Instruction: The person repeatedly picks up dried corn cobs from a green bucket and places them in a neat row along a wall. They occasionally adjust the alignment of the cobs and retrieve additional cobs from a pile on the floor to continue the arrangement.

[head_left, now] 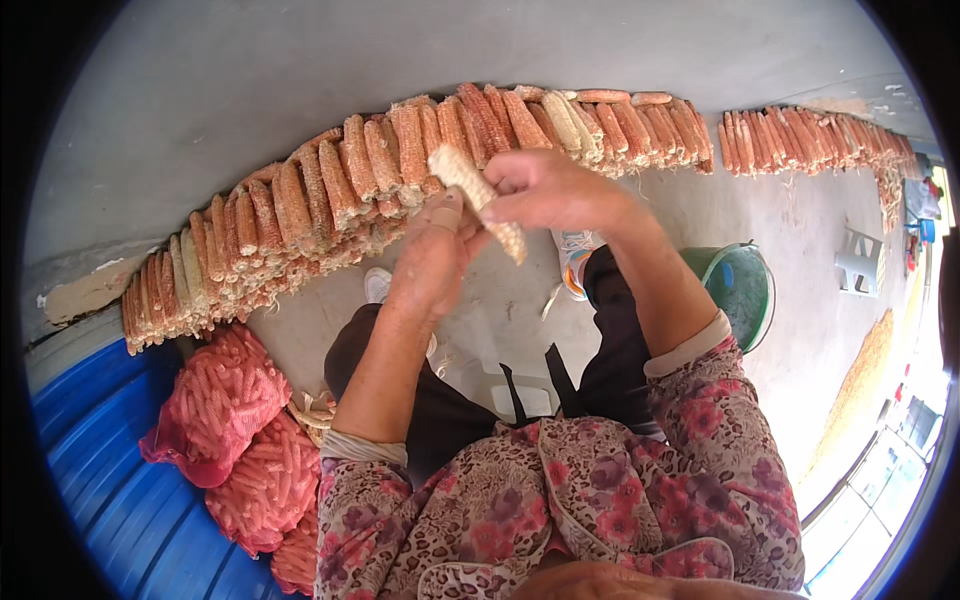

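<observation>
A pale corn cob [469, 180] slants between my two hands over the floor, its lower end yellowish and slightly blurred. My left hand [436, 251] grips it from the left, with the thumb up against its side. From the right, the thumb and bent fingers of my right hand [551, 189] close around its middle. Just beyond stands a long stack of reddish corn cobs [341, 184], piled upright and leaning along the wall. A few paler cobs [562, 124] show among them.
A green bucket [739, 292] stands beside my right knee. Red mesh sacks of cobs [225, 397] lie at left against blue corrugated sheeting [112, 465]. Farther right are a second cob stack [810, 142], a grey plastic stool [860, 262] and spread grain [855, 390].
</observation>
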Tool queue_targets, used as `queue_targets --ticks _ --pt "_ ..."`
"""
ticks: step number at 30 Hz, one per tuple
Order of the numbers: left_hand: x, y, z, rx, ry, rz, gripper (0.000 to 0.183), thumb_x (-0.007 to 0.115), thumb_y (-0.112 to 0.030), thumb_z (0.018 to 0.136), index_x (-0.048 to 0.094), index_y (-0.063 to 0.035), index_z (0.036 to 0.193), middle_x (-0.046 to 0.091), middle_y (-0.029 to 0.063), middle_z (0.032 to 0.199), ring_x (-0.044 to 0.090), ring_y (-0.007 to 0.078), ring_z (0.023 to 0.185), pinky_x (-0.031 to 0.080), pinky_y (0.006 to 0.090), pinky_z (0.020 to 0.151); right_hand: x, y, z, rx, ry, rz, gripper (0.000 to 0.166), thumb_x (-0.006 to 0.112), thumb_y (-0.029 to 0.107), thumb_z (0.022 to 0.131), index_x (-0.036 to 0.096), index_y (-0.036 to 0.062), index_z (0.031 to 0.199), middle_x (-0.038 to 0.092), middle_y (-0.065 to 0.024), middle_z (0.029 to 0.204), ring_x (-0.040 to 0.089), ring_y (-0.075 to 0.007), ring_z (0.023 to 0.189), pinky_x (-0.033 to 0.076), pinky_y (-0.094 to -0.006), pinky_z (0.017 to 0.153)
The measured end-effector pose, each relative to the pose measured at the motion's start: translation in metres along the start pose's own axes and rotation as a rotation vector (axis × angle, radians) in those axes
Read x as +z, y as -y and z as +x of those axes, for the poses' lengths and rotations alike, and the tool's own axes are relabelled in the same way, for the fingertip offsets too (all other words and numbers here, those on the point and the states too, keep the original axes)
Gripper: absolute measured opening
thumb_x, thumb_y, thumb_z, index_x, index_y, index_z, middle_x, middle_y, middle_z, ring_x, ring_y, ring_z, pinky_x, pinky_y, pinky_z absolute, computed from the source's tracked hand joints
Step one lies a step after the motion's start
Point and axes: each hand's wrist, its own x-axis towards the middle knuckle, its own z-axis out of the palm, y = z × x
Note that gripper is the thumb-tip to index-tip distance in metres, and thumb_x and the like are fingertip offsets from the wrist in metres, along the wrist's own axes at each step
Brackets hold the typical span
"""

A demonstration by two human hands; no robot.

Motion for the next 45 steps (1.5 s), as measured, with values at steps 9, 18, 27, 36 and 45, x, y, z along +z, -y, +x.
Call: queue_targets --ticks 9,18,27,36,45 --pt "-0.022 0.023 -0.013 0.065 0.454 1.509 0.055 0.065 -0.034 0.098 0.054 -0.0053 0.144 0.043 0.0238 0.156 0.049 0.0376 0.139 0.045 0.0444 0.11 -0.07 -0.04 -0.008 -0.136 -0.845 0.003 0.034 0.071 0.011 0.088 0.068 0.006 0.121 0.073 -0.009 0.103 0.069 -0.0148 0.093 0.056 -0.0325 0.08" --pt "-0.009 0.014 0.0 0.062 0.257 1.313 0.056 0.063 -0.034 0.099 0.054 0.004 0.139 0.058 0.0268 0.139 0.059 0.0417 0.125 0.047 0.0446 0.105 -0.073 -0.078 0.028 -0.164 -0.868 -0.298 0.035 0.066 0.003 0.087 0.066 0.0155 0.12 0.073 -0.0163 0.102 0.069 -0.0353 0.099 0.054 -0.0428 0.089" --pt "-0.012 0.01 -0.01 0.105 0.342 1.571 0.052 0.063 -0.03 0.098 0.053 0.0047 0.135 0.056 0.0278 0.139 0.054 0.0434 0.13 0.043 0.0483 0.11 -0.076 -0.104 0.017 0.03 -0.427 -0.497 0.043 0.065 0.03 0.096 0.065 0.0067 0.132 0.071 -0.0167 0.118 0.068 -0.0307 0.107 0.054 -0.0406 0.092" --pt "-0.019 -0.008 0.003 0.577 -0.097 1.515 0.044 0.063 -0.021 0.097 0.059 0.0001 0.136 0.06 0.0275 0.136 0.058 0.0416 0.128 0.047 0.0435 0.109 -0.069 -0.093 0.026 0.151 -0.445 -0.464 0.052 0.066 0.031 0.092 0.062 0.0081 0.138 0.065 -0.0212 0.125 0.063 -0.0336 0.119 0.05 -0.0414 0.102" --pt "-0.028 -0.049 0.045 0.858 -0.624 1.521 0.025 0.062 -0.016 0.098 0.072 -0.0012 0.115 0.072 0.0188 0.112 0.068 0.0386 0.099 0.053 0.0469 0.087 -0.063 -0.072 0.029 0.273 -0.528 -0.62 0.045 0.056 0.032 0.097 0.064 0.0137 0.137 0.062 -0.0209 0.133 0.057 -0.037 0.128 0.046 -0.0461 0.109"
